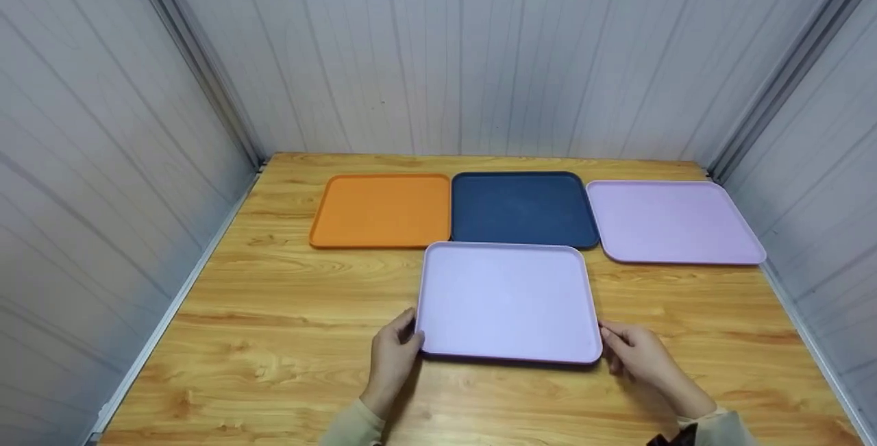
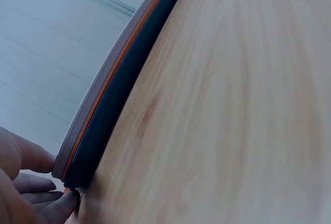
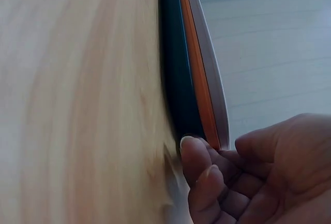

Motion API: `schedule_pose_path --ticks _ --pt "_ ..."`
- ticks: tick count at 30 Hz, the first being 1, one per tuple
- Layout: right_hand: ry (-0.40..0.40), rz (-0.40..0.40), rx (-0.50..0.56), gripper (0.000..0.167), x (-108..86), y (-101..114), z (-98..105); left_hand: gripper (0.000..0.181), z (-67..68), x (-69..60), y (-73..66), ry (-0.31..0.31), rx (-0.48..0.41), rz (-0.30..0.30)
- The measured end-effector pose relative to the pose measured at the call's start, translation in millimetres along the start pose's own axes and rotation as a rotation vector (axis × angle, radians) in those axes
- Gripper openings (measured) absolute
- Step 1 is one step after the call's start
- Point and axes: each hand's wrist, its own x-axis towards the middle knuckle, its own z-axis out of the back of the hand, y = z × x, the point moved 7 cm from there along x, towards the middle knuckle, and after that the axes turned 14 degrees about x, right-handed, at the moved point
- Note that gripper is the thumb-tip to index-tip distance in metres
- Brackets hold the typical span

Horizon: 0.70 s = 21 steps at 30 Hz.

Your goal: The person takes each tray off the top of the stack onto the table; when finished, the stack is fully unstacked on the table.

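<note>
A lilac tray (image 1: 508, 301) tops a stack at the front middle of the table. Seen edge-on in the left wrist view, the stack has an orange rim (image 2: 98, 105) and a thicker dark blue layer (image 2: 121, 92) beneath the lilac. My left hand (image 1: 394, 357) holds the stack's left side near the front corner, thumb at the upper edge and fingers lower down. At the right side, my right hand (image 1: 637, 357) pinches the stack's edge near its front corner. In the right wrist view, fingertips of the right hand (image 3: 258, 177) touch the orange and dark blue edges (image 3: 178, 79).
Along the back lie an orange tray (image 1: 382, 211), a dark blue tray (image 1: 524, 209) and another lilac tray (image 1: 675, 221), side by side. The stack's back edge adjoins the blue tray's front. Pale panel walls (image 1: 445, 55) enclose the wooden table (image 1: 274, 336) on three sides.
</note>
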Motion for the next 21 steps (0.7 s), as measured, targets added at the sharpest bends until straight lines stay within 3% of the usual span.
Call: schedule_pose_path --ticks 8,21 --pt "0.043 0.021 0.044 0.042 -2.1 -2.2 -5.1 0.036 4.5 0.1 -2.5 -0.029 0.140 -0.005" --pt "0.044 0.025 0.034 0.043 -3.0 -3.9 -6.5 0.033 3.4 3.8 -5.0 -0.021 0.238 -0.013"
